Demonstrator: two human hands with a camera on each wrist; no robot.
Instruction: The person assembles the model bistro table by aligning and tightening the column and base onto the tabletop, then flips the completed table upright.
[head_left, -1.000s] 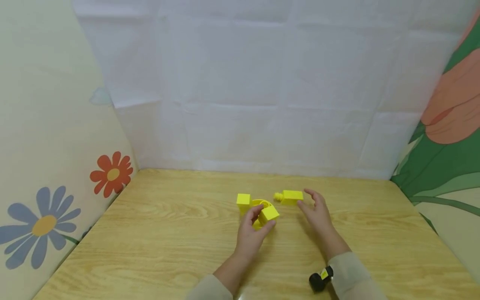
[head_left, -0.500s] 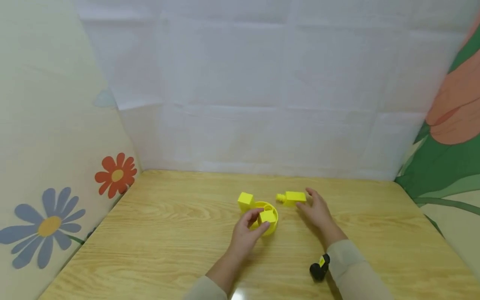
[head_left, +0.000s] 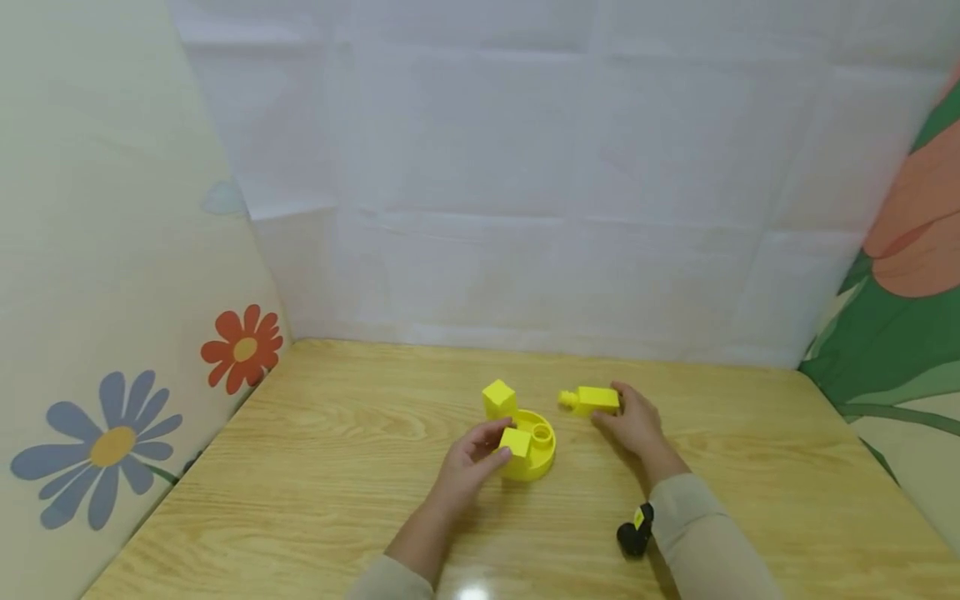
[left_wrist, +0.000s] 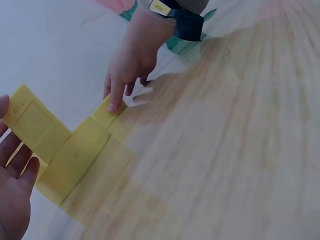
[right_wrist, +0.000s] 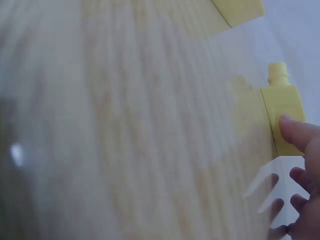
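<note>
In the head view my left hand [head_left: 461,471] holds a yellow block [head_left: 514,444] between thumb and fingers, at the left side of a round, rimmed yellow base [head_left: 536,468]. Whether this block is seated in the base is hidden. A ring-shaped socket [head_left: 542,433] shows at the base's right. A second yellow block [head_left: 498,400] stands at its back left. To the right, my right hand [head_left: 633,421] grips the end of a bottle-shaped yellow piece [head_left: 597,401], lying on its side with its knobbed neck pointing left. The right wrist view shows the thumb [right_wrist: 295,131] on that piece.
The wood-grain table [head_left: 337,467] ends at a white cloth backdrop [head_left: 465,167]. Flower-patterned panels [head_left: 112,446] stand on both sides. A black device [head_left: 635,533] is worn at the right wrist.
My left hand has shifted left and nearer with its block, uncovering the ring socket. The right-hand fingers have closed in on the bottle-shaped piece. The head view has shifted slightly.
</note>
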